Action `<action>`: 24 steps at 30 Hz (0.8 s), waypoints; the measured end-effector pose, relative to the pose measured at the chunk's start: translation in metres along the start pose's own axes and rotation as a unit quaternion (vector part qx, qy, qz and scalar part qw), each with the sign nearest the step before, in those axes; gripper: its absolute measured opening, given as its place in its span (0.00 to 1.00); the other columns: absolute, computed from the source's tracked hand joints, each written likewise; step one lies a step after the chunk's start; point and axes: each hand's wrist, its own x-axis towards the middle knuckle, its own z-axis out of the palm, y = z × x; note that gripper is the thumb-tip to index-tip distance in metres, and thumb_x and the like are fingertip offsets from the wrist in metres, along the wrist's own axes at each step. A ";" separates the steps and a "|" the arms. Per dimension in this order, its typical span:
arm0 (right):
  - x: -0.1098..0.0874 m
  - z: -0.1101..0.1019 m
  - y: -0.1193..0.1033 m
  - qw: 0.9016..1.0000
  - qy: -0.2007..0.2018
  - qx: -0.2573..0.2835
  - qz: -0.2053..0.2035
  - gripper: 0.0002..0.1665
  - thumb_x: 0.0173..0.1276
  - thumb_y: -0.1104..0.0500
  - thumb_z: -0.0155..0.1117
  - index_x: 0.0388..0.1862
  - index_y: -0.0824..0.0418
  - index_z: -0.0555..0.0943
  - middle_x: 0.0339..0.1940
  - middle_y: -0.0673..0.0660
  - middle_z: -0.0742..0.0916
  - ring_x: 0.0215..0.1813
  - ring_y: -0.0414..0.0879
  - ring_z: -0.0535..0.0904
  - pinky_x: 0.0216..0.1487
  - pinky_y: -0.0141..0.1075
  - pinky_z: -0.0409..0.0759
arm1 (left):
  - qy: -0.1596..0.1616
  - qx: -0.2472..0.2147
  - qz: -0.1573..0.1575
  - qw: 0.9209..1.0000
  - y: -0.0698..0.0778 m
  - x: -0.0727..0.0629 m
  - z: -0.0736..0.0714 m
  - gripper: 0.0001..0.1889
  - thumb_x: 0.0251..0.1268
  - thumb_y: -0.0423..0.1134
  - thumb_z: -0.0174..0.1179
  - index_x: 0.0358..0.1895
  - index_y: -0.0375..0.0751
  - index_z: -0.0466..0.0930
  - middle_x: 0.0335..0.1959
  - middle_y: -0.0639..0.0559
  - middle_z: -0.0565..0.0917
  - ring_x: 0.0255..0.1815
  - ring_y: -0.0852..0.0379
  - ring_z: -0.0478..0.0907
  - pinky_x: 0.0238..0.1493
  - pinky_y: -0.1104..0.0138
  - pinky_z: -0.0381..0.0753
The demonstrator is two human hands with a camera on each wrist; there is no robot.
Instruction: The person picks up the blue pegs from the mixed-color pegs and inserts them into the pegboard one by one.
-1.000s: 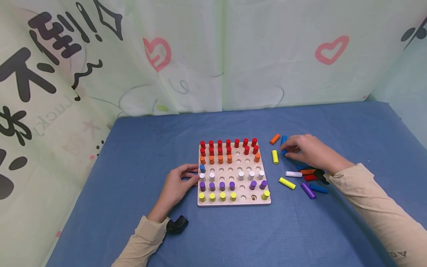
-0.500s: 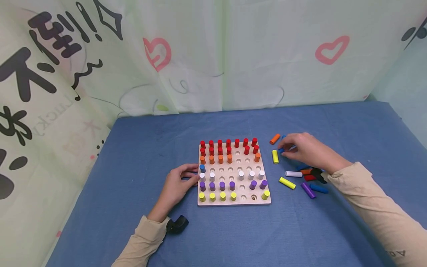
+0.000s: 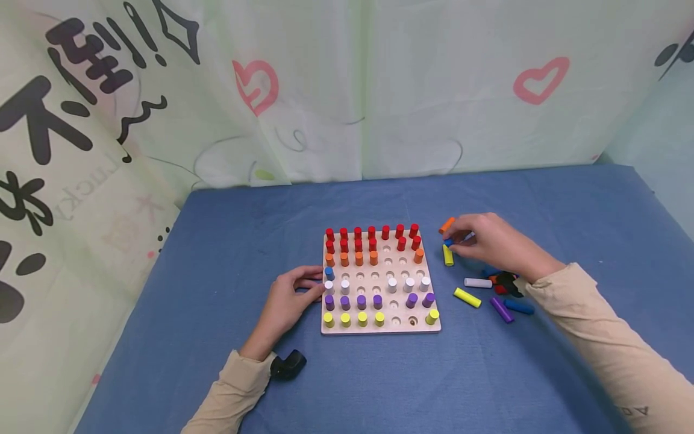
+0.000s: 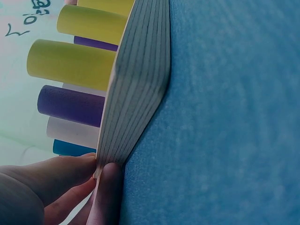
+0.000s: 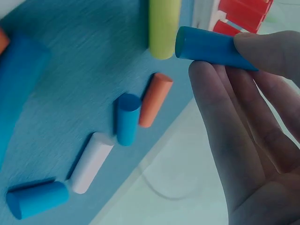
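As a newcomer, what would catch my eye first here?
First, the wooden board of colourful pegs on the blue cloth, the left hand touching its left edge. To its right, the right hand pinches a blue peg. Behind, two pink hearts show on the pale curtain.

Blue peg (image 5: 209,46), pale board (image 3: 367,283) with striped edge (image 4: 137,86)

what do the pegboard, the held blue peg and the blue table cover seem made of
Pegboard: probably plywood, pale and seemingly unpainted, as fine parallel layers show along its edge.
Held blue peg: likely painted wood, though plastic is possible; even colour, smooth, low-sheen surface.
Blue table cover: apparently matte woven fabric, with a fine grain.
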 end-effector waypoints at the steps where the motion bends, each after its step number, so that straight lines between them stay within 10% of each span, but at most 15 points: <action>1: 0.001 0.000 -0.001 1.000 0.003 0.001 -0.004 0.11 0.61 0.69 0.71 0.44 0.65 0.86 0.42 0.57 0.88 0.42 0.48 0.84 0.45 0.47 0.86 | 0.000 0.000 0.000 1.000 0.000 0.000 0.000 0.19 0.64 0.33 0.67 0.59 0.40 0.81 0.49 0.48 0.86 0.43 0.57 0.84 0.43 0.65 0.86; 24: 0.008 0.001 -0.021 1.000 0.008 0.012 -0.019 0.12 0.61 0.68 0.71 0.45 0.65 0.86 0.42 0.57 0.88 0.44 0.50 0.86 0.47 0.46 0.86 | 0.000 -0.005 -0.003 1.000 0.000 0.000 0.001 0.20 0.64 0.33 0.66 0.59 0.41 0.81 0.50 0.48 0.85 0.43 0.57 0.84 0.42 0.66 0.86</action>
